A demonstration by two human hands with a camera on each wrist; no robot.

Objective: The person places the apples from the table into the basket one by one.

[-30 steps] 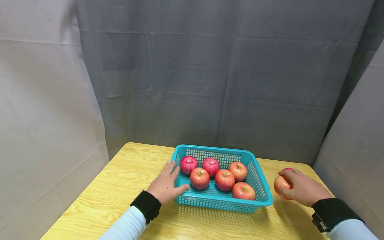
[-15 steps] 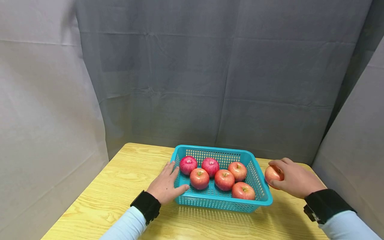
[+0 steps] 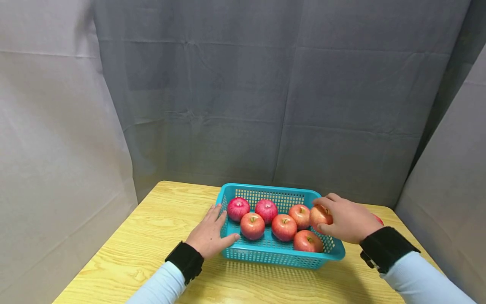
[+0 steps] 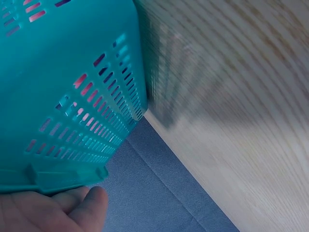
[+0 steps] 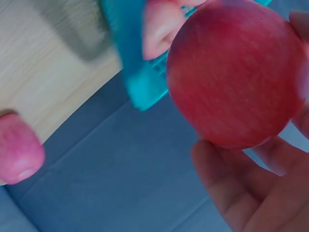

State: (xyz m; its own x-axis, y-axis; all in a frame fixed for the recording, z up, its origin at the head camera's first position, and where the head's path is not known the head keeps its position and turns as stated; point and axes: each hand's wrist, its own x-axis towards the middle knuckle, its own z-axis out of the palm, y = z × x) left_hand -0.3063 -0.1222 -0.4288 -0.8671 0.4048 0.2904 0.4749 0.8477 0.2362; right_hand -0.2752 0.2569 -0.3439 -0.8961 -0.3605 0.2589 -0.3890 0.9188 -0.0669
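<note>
My right hand [image 3: 347, 219] grips an apple [image 3: 320, 216] over the right end of a turquoise plastic basket [image 3: 281, 258]. In the right wrist view the fingers and thumb curl round this apple [image 5: 236, 77], with the basket's end behind it. Several red apples [image 3: 284, 228] sit inside the basket, spaced across its floor. On the basket's left rim rests my left hand [image 3: 210, 236], its fingers fairly straight and the thumb over the near side. The left wrist view shows those fingertips [image 4: 94, 205] touching the rim beside the slotted wall [image 4: 63, 111].
Another apple [image 5: 19, 150] stands on the wooden table [image 3: 152, 245], right of the basket; in the head view my right hand mostly hides it. Grey cloth [image 3: 243, 105] hangs behind the table, and pale cloth [image 3: 60, 126] flanks both sides.
My right hand has carried the apple leftward from the table's right side to above the basket's right end. The left hand and the basket stay where they were.
</note>
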